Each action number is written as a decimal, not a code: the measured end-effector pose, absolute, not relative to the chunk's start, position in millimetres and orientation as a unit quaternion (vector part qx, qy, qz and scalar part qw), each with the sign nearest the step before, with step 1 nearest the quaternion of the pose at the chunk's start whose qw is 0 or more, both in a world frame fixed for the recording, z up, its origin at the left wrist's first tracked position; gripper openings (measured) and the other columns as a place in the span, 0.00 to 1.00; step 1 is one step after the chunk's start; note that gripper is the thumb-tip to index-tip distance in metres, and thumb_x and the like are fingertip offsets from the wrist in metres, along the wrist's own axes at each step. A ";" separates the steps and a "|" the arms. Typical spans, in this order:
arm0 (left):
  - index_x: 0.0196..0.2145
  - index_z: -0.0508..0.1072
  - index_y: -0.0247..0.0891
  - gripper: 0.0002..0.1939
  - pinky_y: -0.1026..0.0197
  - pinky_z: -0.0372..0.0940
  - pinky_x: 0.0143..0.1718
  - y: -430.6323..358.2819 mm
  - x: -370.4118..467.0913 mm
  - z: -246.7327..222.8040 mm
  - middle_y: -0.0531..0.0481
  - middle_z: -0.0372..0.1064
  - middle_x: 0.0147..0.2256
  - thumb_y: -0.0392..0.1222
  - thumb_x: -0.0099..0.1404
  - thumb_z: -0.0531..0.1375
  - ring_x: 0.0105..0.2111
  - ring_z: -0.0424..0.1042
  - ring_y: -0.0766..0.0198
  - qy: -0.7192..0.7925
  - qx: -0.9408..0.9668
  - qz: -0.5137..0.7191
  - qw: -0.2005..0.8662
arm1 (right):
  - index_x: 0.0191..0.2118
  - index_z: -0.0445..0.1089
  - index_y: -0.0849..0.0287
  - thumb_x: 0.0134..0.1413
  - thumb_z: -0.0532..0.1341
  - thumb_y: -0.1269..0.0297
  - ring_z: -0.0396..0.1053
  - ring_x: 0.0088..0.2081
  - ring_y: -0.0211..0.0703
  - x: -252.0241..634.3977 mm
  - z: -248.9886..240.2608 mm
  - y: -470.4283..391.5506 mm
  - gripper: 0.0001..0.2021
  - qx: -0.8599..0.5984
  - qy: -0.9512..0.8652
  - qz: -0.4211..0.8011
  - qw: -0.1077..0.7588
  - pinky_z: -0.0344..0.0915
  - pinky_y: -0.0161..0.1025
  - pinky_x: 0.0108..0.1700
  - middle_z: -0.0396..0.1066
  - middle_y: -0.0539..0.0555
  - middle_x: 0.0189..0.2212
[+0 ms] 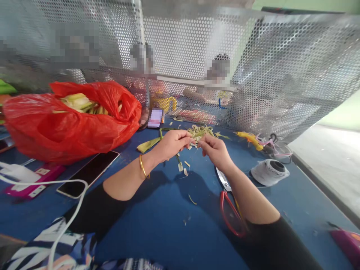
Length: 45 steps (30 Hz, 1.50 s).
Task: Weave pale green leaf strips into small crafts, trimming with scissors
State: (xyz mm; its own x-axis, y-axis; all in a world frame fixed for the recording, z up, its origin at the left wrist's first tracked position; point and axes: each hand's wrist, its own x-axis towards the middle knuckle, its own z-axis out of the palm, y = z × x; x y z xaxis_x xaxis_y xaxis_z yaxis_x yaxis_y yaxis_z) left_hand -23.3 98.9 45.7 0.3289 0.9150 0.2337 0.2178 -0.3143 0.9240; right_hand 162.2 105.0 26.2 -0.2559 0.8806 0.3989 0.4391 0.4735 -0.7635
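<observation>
My left hand [176, 144], a gold bangle on its wrist, is closed with thumb and fingertips pinched together. Opposite it, a small gap away, my right hand [215, 150] pinches too. Whatever lies between the fingertips is too fine to make out. Just behind the hands is a heap of pale green plant scraps [204, 131]. A flat green-yellow leaf piece [149, 144] rests left of my left hand, and a few cut bits [180, 166] lie below. Scissors with red handles [224, 213] lie partly under my right forearm.
A red plastic bag [70, 129] of plant husks stands left, beside a dark phone [91, 174] and a purple power strip [32, 189] with a white cable. Right are a white thread spool [269, 173] and a yellow tool [249, 140]. A perforated metal screen [188, 48] borders the back; people sit beyond.
</observation>
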 end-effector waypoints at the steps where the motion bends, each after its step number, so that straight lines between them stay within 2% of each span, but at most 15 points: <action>1: 0.27 0.73 0.36 0.10 0.66 0.52 0.23 99.7 -23.1 44.3 0.56 0.64 0.21 0.42 0.64 0.58 0.19 0.57 0.71 0.423 0.698 0.420 0.397 | 0.24 0.64 0.56 0.56 0.56 0.54 0.56 0.20 0.36 158.5 23.8 102.8 0.15 -0.441 -0.753 0.229 0.431 0.54 0.34 0.25 0.59 0.46 0.16; 4: 0.26 0.74 0.36 0.10 0.65 0.53 0.25 100.8 -23.2 42.7 0.56 0.66 0.20 0.41 0.64 0.58 0.21 0.59 0.69 0.468 0.709 0.431 0.305 | 0.26 0.65 0.56 0.60 0.54 0.61 0.62 0.25 0.38 149.7 18.5 93.9 0.12 -0.426 -0.785 0.076 0.444 0.57 0.34 0.29 0.66 0.50 0.21; 6: 0.26 0.75 0.36 0.10 0.65 0.55 0.27 101.3 -23.6 42.8 0.55 0.68 0.21 0.39 0.63 0.58 0.22 0.63 0.68 0.483 0.713 0.432 0.268 | 0.29 0.67 0.57 0.62 0.52 0.64 0.64 0.27 0.39 146.3 16.5 88.7 0.12 -0.412 -0.808 -0.025 0.421 0.57 0.35 0.30 0.69 0.53 0.24; 9: 0.26 0.76 0.36 0.10 0.64 0.57 0.29 102.4 -23.4 41.8 0.54 0.70 0.21 0.39 0.63 0.58 0.24 0.66 0.66 0.491 0.719 0.425 0.250 | 0.29 0.69 0.58 0.63 0.51 0.66 0.63 0.25 0.39 142.7 15.2 84.7 0.14 -0.406 -0.821 -0.074 0.395 0.55 0.36 0.29 0.68 0.54 0.23; 12: 0.27 0.77 0.36 0.10 0.64 0.56 0.28 102.6 -21.6 38.4 0.53 0.71 0.21 0.38 0.64 0.58 0.24 0.66 0.66 0.497 0.730 0.418 0.211 | 0.30 0.73 0.58 0.61 0.55 0.61 0.59 0.22 0.37 139.1 15.6 85.1 0.13 -0.449 -0.767 0.028 0.458 0.54 0.35 0.26 0.65 0.50 0.20; 15: 0.29 0.77 0.36 0.09 0.64 0.55 0.28 100.2 -18.1 33.4 0.51 0.72 0.23 0.37 0.64 0.58 0.25 0.67 0.66 0.495 0.749 0.415 0.149 | 0.30 0.76 0.58 0.54 0.62 0.54 0.52 0.18 0.35 136.2 17.7 87.3 0.13 -0.506 -0.665 0.168 0.523 0.49 0.35 0.22 0.57 0.44 0.14; 19: 0.27 0.76 0.36 0.10 0.63 0.52 0.27 96.1 -12.6 27.6 0.51 0.70 0.22 0.37 0.65 0.58 0.22 0.64 0.67 0.487 0.764 0.402 0.133 | 0.24 0.76 0.58 0.46 0.66 0.56 0.51 0.18 0.34 134.7 22.1 88.8 0.10 -0.534 -0.600 0.201 0.561 0.48 0.35 0.23 0.57 0.44 0.13; 22: 0.25 0.74 0.36 0.10 0.63 0.52 0.27 96.3 -10.6 26.0 0.53 0.68 0.20 0.37 0.64 0.59 0.21 0.61 0.68 0.484 0.755 0.407 0.171 | 0.20 0.74 0.58 0.43 0.66 0.59 0.51 0.18 0.33 134.0 24.1 89.3 0.09 -0.532 -0.586 0.216 0.572 0.47 0.34 0.22 0.58 0.44 0.13; 29: 0.23 0.71 0.37 0.13 0.64 0.54 0.25 101.6 -8.8 24.6 0.55 0.63 0.20 0.41 0.64 0.56 0.22 0.59 0.69 0.423 0.697 0.454 0.360 | 0.21 0.72 0.58 0.40 0.65 0.54 0.51 0.16 0.31 133.2 21.8 92.0 0.12 -0.491 -0.531 0.341 0.601 0.48 0.33 0.18 0.63 0.45 0.14; 34: 0.25 0.73 0.36 0.11 0.65 0.53 0.24 99.0 -7.7 24.7 0.56 0.63 0.19 0.42 0.62 0.58 0.21 0.59 0.69 0.427 0.684 0.475 0.353 | 0.22 0.70 0.58 0.42 0.65 0.53 0.49 0.15 0.31 132.7 19.1 93.6 0.13 -0.490 -0.518 0.367 0.597 0.48 0.34 0.18 0.58 0.43 0.13; 37: 0.26 0.75 0.36 0.11 0.65 0.53 0.24 98.3 -9.1 26.9 0.56 0.65 0.19 0.42 0.62 0.58 0.21 0.60 0.69 0.453 0.673 0.490 0.320 | 0.22 0.67 0.57 0.50 0.61 0.52 0.51 0.17 0.33 131.9 17.2 92.0 0.15 -0.510 -0.565 0.305 0.572 0.49 0.34 0.21 0.57 0.43 0.14; 39: 0.26 0.76 0.35 0.11 0.65 0.55 0.25 98.4 -10.2 27.8 0.55 0.67 0.20 0.41 0.62 0.58 0.22 0.62 0.68 0.478 0.669 0.492 0.286 | 0.23 0.64 0.56 0.55 0.57 0.56 0.54 0.20 0.35 131.4 15.4 88.5 0.14 -0.520 -0.630 0.201 0.541 0.50 0.34 0.24 0.58 0.45 0.16; 42: 0.27 0.77 0.36 0.10 0.64 0.57 0.28 98.2 -10.8 27.5 0.53 0.72 0.22 0.39 0.63 0.58 0.24 0.66 0.66 0.509 0.681 0.480 0.216 | 0.25 0.61 0.56 0.60 0.52 0.64 0.56 0.23 0.37 131.0 12.6 81.4 0.12 -0.492 -0.747 0.016 0.447 0.49 0.36 0.27 0.62 0.49 0.20; 45: 0.28 0.78 0.37 0.11 0.64 0.58 0.30 98.0 -11.2 26.9 0.50 0.75 0.26 0.38 0.64 0.57 0.27 0.69 0.65 0.513 0.706 0.460 0.163 | 0.27 0.62 0.57 0.62 0.48 0.69 0.57 0.23 0.39 132.9 13.1 76.9 0.13 -0.445 -0.812 -0.096 0.365 0.47 0.37 0.28 0.65 0.52 0.22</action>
State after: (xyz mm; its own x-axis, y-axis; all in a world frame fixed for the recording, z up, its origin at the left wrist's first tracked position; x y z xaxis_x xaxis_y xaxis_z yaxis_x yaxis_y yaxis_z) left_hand -11.2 98.0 26.9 0.0506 0.8742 0.4829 0.5737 -0.4213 0.7024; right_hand 132.9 76.9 13.1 -0.3381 0.6533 0.6774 0.7928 0.5856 -0.1690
